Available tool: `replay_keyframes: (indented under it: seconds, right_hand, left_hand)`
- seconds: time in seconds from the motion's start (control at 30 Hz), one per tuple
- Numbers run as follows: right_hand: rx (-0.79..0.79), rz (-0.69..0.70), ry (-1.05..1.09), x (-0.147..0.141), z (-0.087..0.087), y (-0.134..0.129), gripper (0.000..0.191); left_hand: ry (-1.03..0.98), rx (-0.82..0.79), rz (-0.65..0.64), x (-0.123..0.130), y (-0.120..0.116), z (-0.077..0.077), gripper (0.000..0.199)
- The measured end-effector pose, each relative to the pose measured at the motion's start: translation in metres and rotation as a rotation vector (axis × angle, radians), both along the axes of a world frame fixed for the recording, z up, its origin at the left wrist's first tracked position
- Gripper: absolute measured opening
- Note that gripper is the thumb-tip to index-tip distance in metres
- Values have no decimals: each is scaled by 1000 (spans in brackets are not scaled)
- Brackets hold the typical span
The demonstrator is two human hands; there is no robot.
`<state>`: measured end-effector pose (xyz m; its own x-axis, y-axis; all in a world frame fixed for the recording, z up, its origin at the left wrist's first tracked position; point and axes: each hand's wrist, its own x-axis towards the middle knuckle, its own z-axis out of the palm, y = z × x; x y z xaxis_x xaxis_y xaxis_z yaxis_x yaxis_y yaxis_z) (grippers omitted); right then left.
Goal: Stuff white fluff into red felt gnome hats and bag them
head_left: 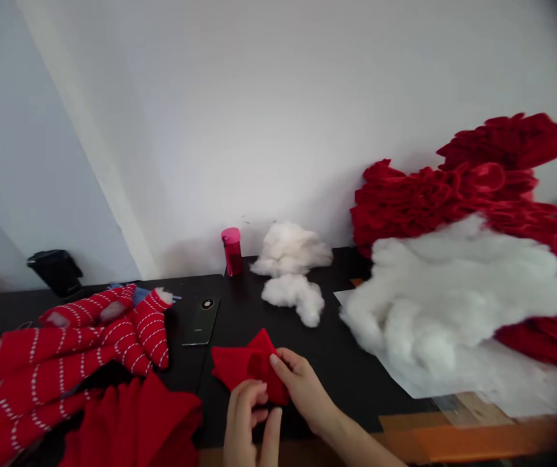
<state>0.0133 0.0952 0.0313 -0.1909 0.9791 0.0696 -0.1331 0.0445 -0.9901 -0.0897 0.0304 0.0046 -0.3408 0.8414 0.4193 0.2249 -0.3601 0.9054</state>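
Observation:
A small folded piece of red felt (233, 362) with pointed corners is held just above the black table in front of me. My right hand (302, 388) pinches its right side, thumb on top and fingers behind. My left hand (249, 421) is close to the felt's lower edge, fingers curled and thumb held apart from them; whether the fingertips touch the felt is hard to tell. To the left lies a pile of red felt pieces (137, 421). Beyond the felt is a small tuft of white stuffing (295, 295).
Striped red stuffed pieces (64, 340) lie at left, near a phone (201, 324). A pink-lidded bottle (232, 251) and more stuffing (290, 248) stand by the wall. At right, a large stuffing heap (453, 292) rests against piled red fabric (419, 201). Brown tape (453, 438) lines the front edge.

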Motion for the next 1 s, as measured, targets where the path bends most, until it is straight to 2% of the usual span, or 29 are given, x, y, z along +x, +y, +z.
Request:
replay_keyframes:
  seconds: [0.1, 0.2, 0.27, 0.37, 0.47, 0.53, 0.63, 0.7, 0.77, 0.8, 0.83, 0.9, 1.0]
  right_hand:
    - [-20, 42, 72, 11, 2, -7, 30]
    - [-135, 148, 226, 13, 0, -10, 26]
    - [-226, 205, 341, 12, -3, -11, 27]
    - [-306, 215, 467, 11, -6, -10, 30]
    - [-326, 147, 542, 19, -7, -6, 31]
    - [-321, 79, 567, 30, -7, -2, 30]
    - [-297, 27, 534, 47, -7, 5, 30]
    - [-279, 13, 486, 52, -5, 6, 32]
    - [-232, 7, 399, 49, -3, 3, 32]
    - [-193, 21, 336, 45, -1, -1, 30]
    - [-153, 46, 272, 40, 1, -5, 29]
    - [-102, 107, 184, 31, 3, -14, 28]
    - [-124, 129, 161, 24, 0, -23, 30]
  left_hand:
    - [-140, -159, -97, 17, 22, 10, 35]
    - [-199, -267, -74, 15, 29, 14, 43]
    - [-131, -315, -63, 8, 30, 13, 41]
    - [84, -357, -66, -5, 31, 9, 29]
    - [181, -342, 101, -30, 31, 5, 31]
    - [121, -381, 279, -55, 29, 6, 38]
    - [-1, -447, 436, -87, 22, 13, 45]
    - [102, -342, 540, -88, 15, 20, 44]
    - [270, -159, 585, -66, 9, 26, 43]
    - [281, -95, 508, -48, 7, 28, 40]
    - [221, -71, 373, -28, 6, 29, 37]
    - [-10, -126, 92, 9, 9, 29, 42]
    - [-204, -301, -78, 38, 19, 25, 34]
